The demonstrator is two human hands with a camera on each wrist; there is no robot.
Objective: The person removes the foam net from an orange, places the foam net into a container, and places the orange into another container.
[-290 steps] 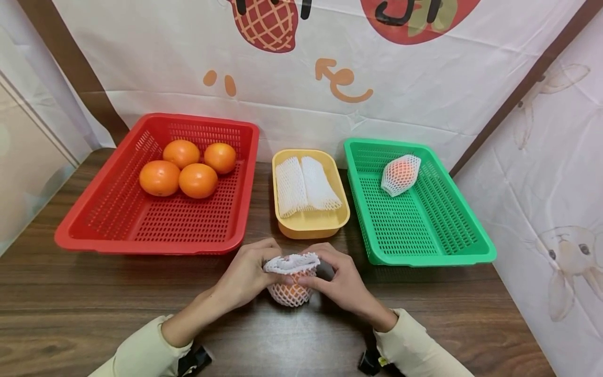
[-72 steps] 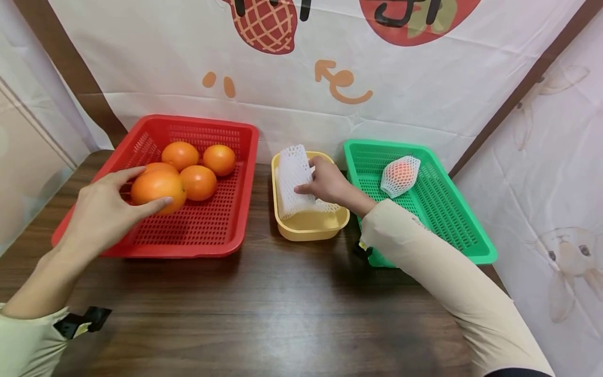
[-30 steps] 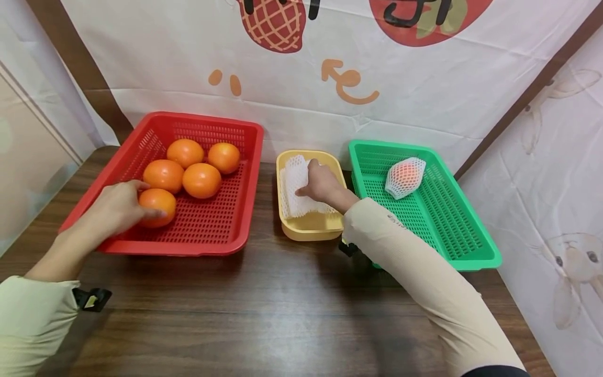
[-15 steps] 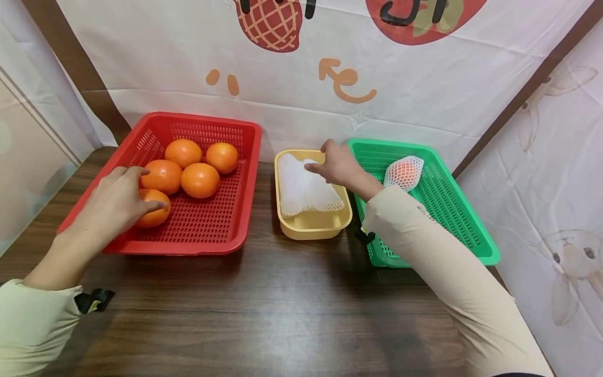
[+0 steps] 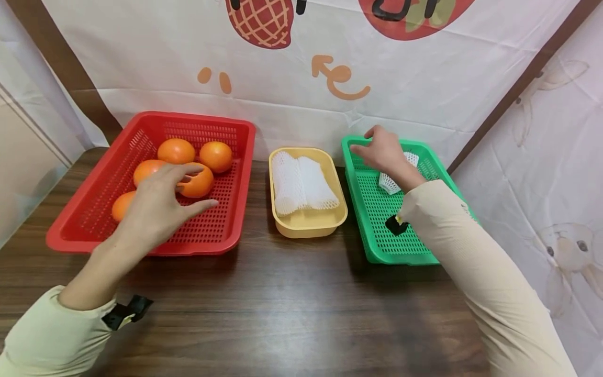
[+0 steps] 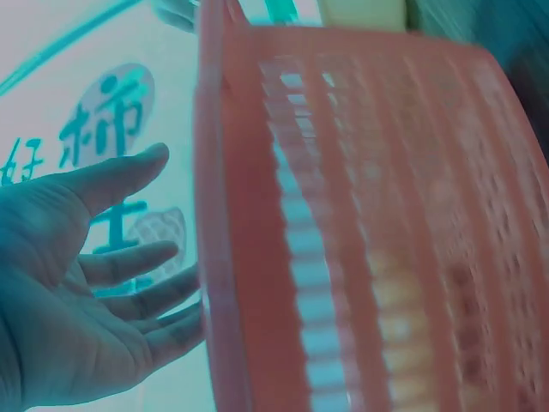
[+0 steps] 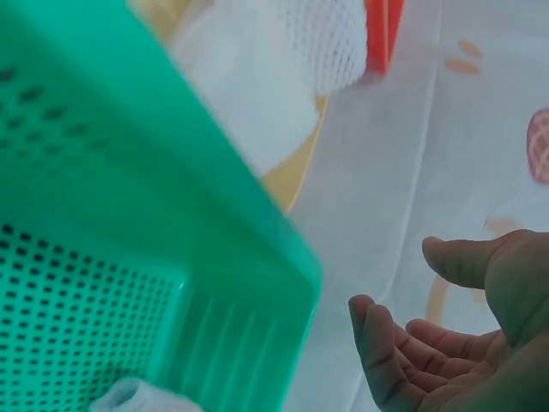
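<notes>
Here, a person's two hands hover over baskets on a dark wooden table (image 5: 292, 298). The left hand (image 5: 162, 201) floats above the red perforated basket (image 5: 221, 230), fingers spread and relaxed, holding nothing; the left wrist view confirms an empty, splayed palm beside the basket's red wall. Beneath and just beyond that hand lie five oranges (image 5: 215, 156): two at the back of the basket, two partly hidden behind the fingers, and one near the left wall.

The right hand (image 5: 383, 149) hangs over the far left corner of the green perforated basket (image 5: 377, 230), fingers loosely bent and gripping nothing, as the right wrist view also shows. Just past the wrist, inside the green basket, sits an orange wrapped in white foam netting (image 5: 393, 180), mostly hidden by the hand.

Between the two baskets stands a yellow tray (image 5: 311, 225) holding two flat white foam net sleeves (image 5: 301, 183) side by side. Both arms wear pale cream sleeves. A white printed cloth (image 5: 424, 89) with fruit drawings hangs behind the table.
</notes>
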